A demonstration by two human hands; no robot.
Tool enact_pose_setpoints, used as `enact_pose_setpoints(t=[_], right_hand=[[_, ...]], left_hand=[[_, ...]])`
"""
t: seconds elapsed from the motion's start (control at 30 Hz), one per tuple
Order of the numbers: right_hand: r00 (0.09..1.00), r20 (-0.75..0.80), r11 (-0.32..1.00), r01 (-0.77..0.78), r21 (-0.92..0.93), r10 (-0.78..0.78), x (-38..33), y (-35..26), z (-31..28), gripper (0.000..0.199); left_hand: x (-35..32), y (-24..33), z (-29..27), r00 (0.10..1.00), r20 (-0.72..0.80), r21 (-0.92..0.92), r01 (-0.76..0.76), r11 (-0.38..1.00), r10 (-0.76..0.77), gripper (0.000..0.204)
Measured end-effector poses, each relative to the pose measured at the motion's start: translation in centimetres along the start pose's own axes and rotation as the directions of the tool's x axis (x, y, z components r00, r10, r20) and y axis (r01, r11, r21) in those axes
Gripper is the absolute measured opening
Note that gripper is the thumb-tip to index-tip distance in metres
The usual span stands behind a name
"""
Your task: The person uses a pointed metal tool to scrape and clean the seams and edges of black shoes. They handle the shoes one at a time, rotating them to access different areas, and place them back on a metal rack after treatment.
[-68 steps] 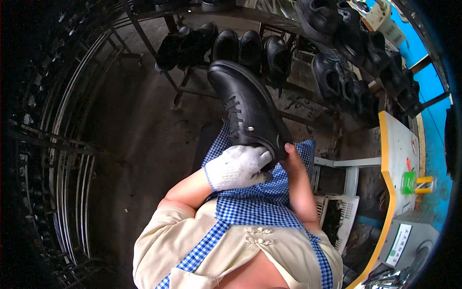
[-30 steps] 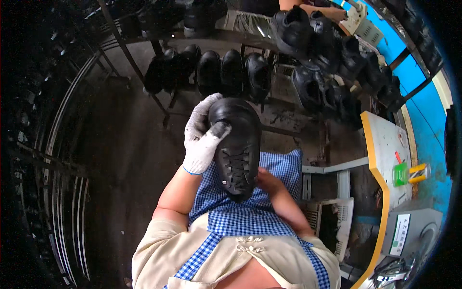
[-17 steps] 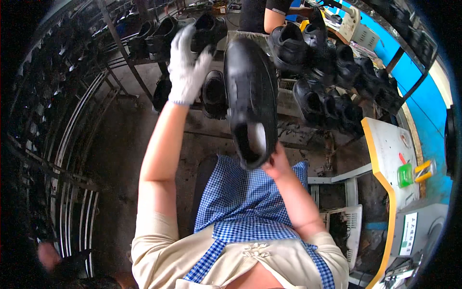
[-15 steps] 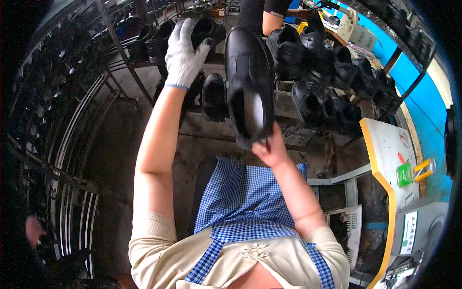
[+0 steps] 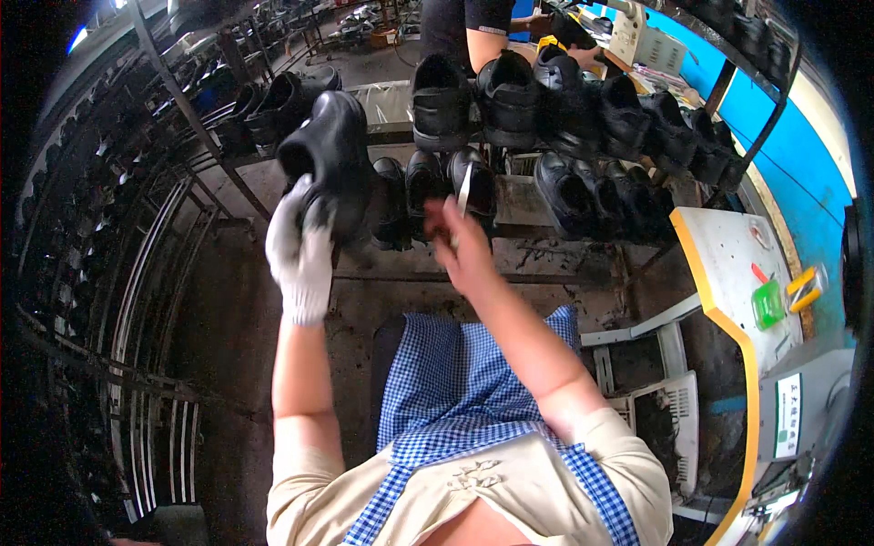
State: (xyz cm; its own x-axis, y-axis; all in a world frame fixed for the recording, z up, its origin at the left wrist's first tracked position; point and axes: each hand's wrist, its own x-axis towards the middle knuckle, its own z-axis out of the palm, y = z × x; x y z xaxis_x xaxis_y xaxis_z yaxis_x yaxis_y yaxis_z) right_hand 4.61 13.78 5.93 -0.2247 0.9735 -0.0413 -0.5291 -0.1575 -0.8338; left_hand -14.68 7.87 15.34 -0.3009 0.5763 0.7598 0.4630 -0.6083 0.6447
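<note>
My left hand (image 5: 302,250), in a white knitted glove, grips a black shoe (image 5: 339,150) by its heel end. The shoe is raised in front of the rack, its opening facing left. My bare right hand (image 5: 464,246) is blurred by motion, fingers curled around a slim, pale, blade-like tool (image 5: 465,189) that points upward. I cannot make out what kind of tool it is. Right behind it, a black shoe (image 5: 473,173) stands on the lower rack level beside other black shoes (image 5: 389,205).
More black shoes (image 5: 507,96) line the upper rack shelf (image 5: 387,136). To the right is a white worktop (image 5: 719,246) with a yellow edge, bearing a green container (image 5: 767,305). A white plastic basket (image 5: 685,428) sits below it. Behind the rack another person's arm (image 5: 487,47) shows.
My left hand has taken hold of a black shoe and drawn it toward me. My right hand no longer holds the shoe it had, and has moved left and up. The view has shifted slightly.
</note>
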Motion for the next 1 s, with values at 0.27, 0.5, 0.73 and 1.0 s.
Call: enact_pose_setpoints(t=[0.27, 0.5, 0.73, 1.0], right_hand=[[0.843, 0.326, 0.82, 0.514, -0.252, -0.428, -9.7, 2.2, -0.1, 0.076], [0.953, 0.142, 0.864, 0.304, -0.401, -0.269, -9.7, 0.9, -3.8, 0.032], [0.814, 0.311, 0.546, 0.565, -0.619, -0.49, -11.2, -3.1, -5.1, 0.024], [0.68, 0.665, 0.124, 0.722, -0.681, -0.308, -11.3, -6.4, -3.3, 0.03]], left_hand=[[-11.7, 1.4, 0.0, 0.657, 0.16, -0.724, 0.585, 0.365, -0.736, 0.023], [-14.3, 1.0, 1.9, 0.308, 0.779, -0.5, 0.831, -0.243, -0.546, 0.03], [-14.7, 2.7, 2.6, 0.427, 0.709, -0.528, 0.849, -0.02, -0.562, 0.037], [-15.4, 2.9, 2.6, 0.527, 0.67, -0.424, 0.85, 0.313, -0.524, 0.032]])
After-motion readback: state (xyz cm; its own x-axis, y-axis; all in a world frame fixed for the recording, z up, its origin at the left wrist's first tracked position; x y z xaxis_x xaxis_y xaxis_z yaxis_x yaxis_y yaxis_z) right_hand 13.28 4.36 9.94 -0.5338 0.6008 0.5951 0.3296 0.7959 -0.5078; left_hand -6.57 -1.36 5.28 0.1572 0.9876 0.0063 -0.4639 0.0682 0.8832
